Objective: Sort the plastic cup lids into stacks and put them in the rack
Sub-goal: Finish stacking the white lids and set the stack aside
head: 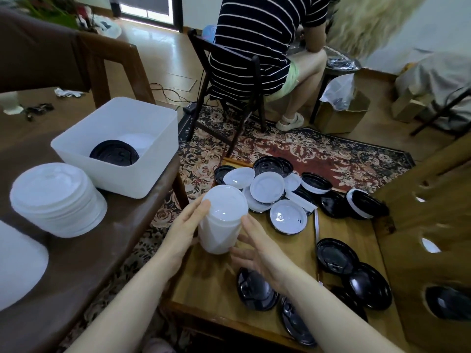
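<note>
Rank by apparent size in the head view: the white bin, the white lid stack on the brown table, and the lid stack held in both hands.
1. white bin, clearly largest.
2. white lid stack on the brown table.
3. held lid stack, between left hand and right hand.
The two stacks look close; differing camera distance leaves their order unsure.

Home living rm, used as a makeshift work spot.
Patterned floral rug (293, 149) over wood floor (163, 54), dark wood table (84, 250) w/ matching chair (102, 62), low wooden table (254, 289), folding chair (229, 98) w/ a 2nd person seated on it in striped top, back turned. Glass door (145, 6) at rear, cardboard box (341, 113) w/ plastic bag, power strip & cables on floor.
</note>
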Demonstrator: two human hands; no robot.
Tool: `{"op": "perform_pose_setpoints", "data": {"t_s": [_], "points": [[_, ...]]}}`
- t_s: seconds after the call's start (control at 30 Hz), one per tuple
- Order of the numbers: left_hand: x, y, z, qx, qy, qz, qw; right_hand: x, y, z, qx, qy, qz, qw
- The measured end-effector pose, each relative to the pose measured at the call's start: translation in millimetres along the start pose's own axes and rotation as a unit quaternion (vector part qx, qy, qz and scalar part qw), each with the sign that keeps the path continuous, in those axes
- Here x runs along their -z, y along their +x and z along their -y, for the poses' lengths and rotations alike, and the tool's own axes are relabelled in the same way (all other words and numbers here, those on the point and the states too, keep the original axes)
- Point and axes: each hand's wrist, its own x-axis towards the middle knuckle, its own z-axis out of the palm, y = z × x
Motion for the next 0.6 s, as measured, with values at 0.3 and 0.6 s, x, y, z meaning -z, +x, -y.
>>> {"op": "perform_pose_setpoints", "data": {"t_s": [0.3,0.6], "points": [[-13,-30,-49,-0.203,0.226,-0.021,0.952,72,-44,4,0.131,-0.204,-0.116,0.963],[-117,-37,-28,-0.164,0.380,0.140,0.899,139,-20,9,0.212,-0.522,-0.258,0.784]]}}
